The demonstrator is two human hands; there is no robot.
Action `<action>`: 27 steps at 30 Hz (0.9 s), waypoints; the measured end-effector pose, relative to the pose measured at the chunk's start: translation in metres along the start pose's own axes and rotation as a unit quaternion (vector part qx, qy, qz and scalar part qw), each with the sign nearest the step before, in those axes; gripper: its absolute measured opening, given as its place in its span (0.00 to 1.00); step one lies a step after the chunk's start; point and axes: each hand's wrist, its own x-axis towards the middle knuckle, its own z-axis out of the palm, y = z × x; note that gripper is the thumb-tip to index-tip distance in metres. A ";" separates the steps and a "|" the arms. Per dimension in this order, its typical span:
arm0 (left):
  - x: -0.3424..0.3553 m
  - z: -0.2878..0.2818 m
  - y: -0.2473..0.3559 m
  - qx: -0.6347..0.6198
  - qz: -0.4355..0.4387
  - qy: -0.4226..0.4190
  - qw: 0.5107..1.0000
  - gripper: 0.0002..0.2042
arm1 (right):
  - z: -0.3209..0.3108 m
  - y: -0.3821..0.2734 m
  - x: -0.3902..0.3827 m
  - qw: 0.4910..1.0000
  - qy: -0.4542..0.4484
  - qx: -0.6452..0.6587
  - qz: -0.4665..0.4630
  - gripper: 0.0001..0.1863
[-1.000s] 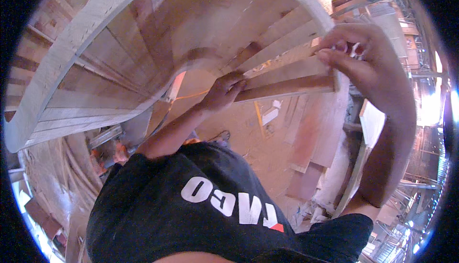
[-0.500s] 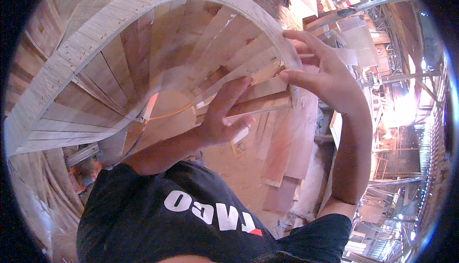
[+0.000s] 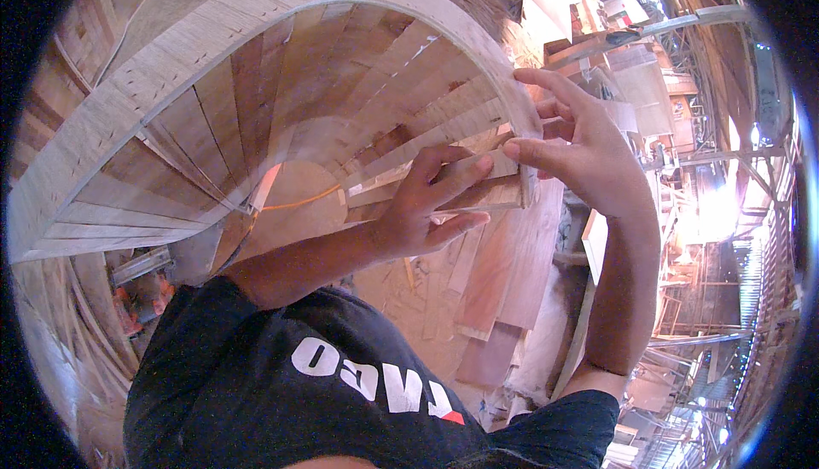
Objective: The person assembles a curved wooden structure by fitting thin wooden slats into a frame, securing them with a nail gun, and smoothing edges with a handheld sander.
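Note:
A large curved wooden form (image 3: 222, 21), with a pale arched rim and slats lining its inside, fills the upper left and middle. My right hand (image 3: 576, 141) is closed over the rim's right end, its thumb inside by the end of a short wooden slat (image 3: 502, 165) and its fingers on the outer face. Against that slat rests my left hand (image 3: 422, 200), fingers laid along and over it, thumb stretched out apart below. How firmly the left fingers press is hidden.
An orange cord (image 3: 303, 203) runs across the form's base. Below the right hand lie several reddish boards (image 3: 490, 298). A tool with orange parts (image 3: 153, 298) sits at the lower left. Thin wood strips (image 3: 85, 332) bend along the left edge; stacked lumber stands behind, to the right.
My left hand has slid right along the slat toward the rim, its fingers drawing closer together. The right hand stays at the rim, slightly lower in the picture.

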 end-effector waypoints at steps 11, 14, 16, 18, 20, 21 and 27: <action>0.000 -0.001 -0.005 -0.021 -0.029 -0.001 0.999 0.41 | -0.001 -0.003 0.002 0.999 0.003 -0.033 0.030 0.39; -0.004 0.000 -0.004 -0.016 -0.039 -0.011 0.999 0.43 | 0.004 -0.002 0.003 0.999 0.004 -0.035 0.012 0.42; -0.005 0.001 -0.003 -0.020 -0.056 -0.016 0.998 0.44 | 0.006 -0.005 0.003 1.000 0.001 -0.022 0.015 0.42; -0.006 0.003 -0.006 -0.006 -0.045 -0.017 0.999 0.45 | 0.010 -0.006 0.002 1.000 -0.002 -0.009 0.019 0.41; -0.005 0.006 -0.008 0.002 -0.034 -0.015 0.999 0.45 | 0.015 -0.006 0.001 0.999 0.033 -0.023 -0.021 0.42; -0.004 0.007 -0.008 0.011 -0.023 -0.011 1.000 0.45 | 0.016 -0.005 0.001 0.999 0.033 -0.022 -0.019 0.42; -0.002 0.003 -0.008 0.053 0.015 0.003 0.998 0.45 | 0.013 -0.009 -0.003 0.997 0.035 -0.062 -0.005 0.42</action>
